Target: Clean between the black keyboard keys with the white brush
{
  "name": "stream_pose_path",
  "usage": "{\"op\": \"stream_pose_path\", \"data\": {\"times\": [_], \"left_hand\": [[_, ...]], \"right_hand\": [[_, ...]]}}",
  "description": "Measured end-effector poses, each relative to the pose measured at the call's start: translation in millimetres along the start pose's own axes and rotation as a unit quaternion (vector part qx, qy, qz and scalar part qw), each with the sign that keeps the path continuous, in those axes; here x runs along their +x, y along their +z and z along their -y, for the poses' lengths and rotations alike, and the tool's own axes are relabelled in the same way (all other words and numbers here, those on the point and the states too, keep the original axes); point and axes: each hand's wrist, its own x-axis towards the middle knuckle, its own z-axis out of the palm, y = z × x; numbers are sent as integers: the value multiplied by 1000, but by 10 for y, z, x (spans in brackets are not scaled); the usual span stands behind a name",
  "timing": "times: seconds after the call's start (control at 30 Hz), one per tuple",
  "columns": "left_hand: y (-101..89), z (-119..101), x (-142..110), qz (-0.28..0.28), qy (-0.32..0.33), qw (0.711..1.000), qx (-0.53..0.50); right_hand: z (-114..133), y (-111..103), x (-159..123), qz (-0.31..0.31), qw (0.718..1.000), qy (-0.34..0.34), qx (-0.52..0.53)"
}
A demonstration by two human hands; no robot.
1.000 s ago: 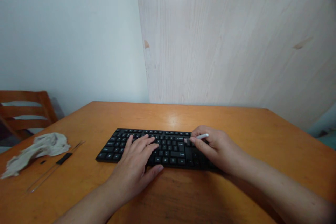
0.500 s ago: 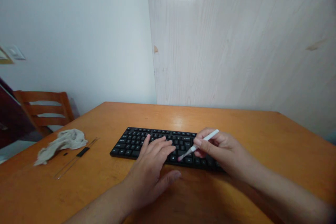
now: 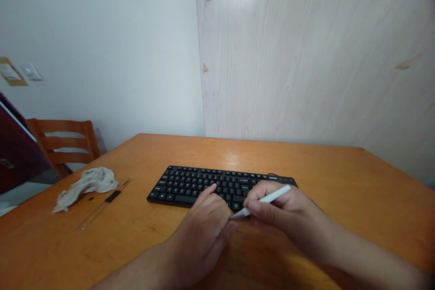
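Observation:
A black keyboard (image 3: 183, 186) lies on the wooden table, its front right part behind my hands. Between the thumb and fingers of my right hand (image 3: 288, 215) is a small white-handled brush (image 3: 276, 194), slanting down to the left. My left hand (image 3: 200, 231) is at the keyboard's front edge, its thumb and forefinger closed round the brush's tip. The bristles are hidden in that pinch. One finger of the left hand sticks out over the keys.
Left of the keyboard, a crumpled pale cloth (image 3: 90, 183) lies near a thin wire tool with a black middle (image 3: 113, 196) and a tiny black piece (image 3: 91, 198). A wooden chair (image 3: 68, 140) stands beyond the table's left edge. Walls rise behind the table (image 3: 306, 158).
My right hand has drawn the brush off the keys, toward me. My left hand, spread over the keys before, has pulled back and its thumb and forefinger have closed on the brush tip.

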Motion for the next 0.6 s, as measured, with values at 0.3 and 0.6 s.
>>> {"op": "stream_pose_path", "data": {"times": [0.3, 0.6], "left_hand": [[-7, 144, 21, -31, -25, 999, 1], [78, 333, 31, -55, -31, 998, 21]], "right_hand": [[-157, -391, 210, -206, 971, 25, 115], [-411, -592, 327, -218, 971, 15, -96]]}}
